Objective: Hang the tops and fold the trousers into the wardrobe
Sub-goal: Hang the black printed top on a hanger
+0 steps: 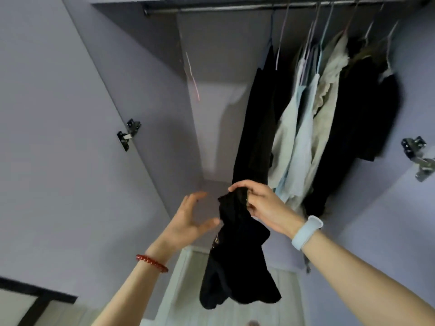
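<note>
The fingers (237, 185) and thumb of the right hand (263, 205) curled over the bunched top edge of a black garment (237, 262) and pinched it, so that the cloth hung down in loose folds below the hand, in front of the open wardrobe (164, 142). The left hand (188, 222) was just beside the garment, its fingers spread and nearly straight, the thumb close to the cloth, gripping nothing; whether the thumb touched the cloth could not be told. A red bead bracelet (151, 263) circled the left wrist, and a pale band (307, 231) the right. Behind the hands, dark and pale tops (306, 128) hung on hangers from the rail (211, 8) on the right side of the wardrobe; the nearest long black piece hung directly behind the right hand. Metal hinges (128, 134) showed on the open doors
</note>
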